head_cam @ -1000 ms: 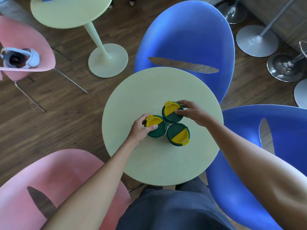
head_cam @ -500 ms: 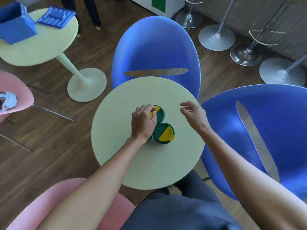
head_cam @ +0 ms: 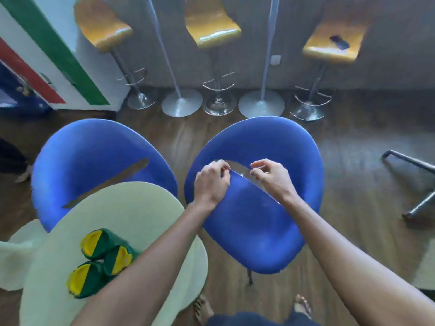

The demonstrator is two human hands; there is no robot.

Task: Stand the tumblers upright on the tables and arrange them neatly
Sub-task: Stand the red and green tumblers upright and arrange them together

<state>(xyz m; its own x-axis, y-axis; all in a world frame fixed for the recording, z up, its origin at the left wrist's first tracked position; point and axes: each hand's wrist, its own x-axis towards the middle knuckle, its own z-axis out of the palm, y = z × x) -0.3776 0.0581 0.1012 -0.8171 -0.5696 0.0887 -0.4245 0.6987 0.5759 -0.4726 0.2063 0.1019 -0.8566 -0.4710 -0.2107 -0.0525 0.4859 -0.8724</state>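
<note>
Three green tumblers with yellow-and-green lids (head_cam: 101,260) stand upright, clustered together on the round pale-yellow table (head_cam: 141,215) at the lower left. My left forearm crosses over the table's right side. My left hand (head_cam: 211,182) and my right hand (head_cam: 270,176) hover side by side over the back of a blue chair (head_cam: 254,231), away from the tumblers. Both hands have curled fingers and hold nothing that I can see. The frame is blurred by motion.
A second blue chair (head_cam: 94,156) stands behind the table. Three yellow bar stools (head_cam: 211,31) and two pole bases (head_cam: 261,103) line the grey wall at the back. A metal chair leg (head_cam: 416,184) lies at the right. My feet (head_cam: 303,307) are on the wooden floor.
Both hands have left the tumblers and moved right, over the blue chair. The view has swung right, so the table with the tumblers now sits at the lower left.
</note>
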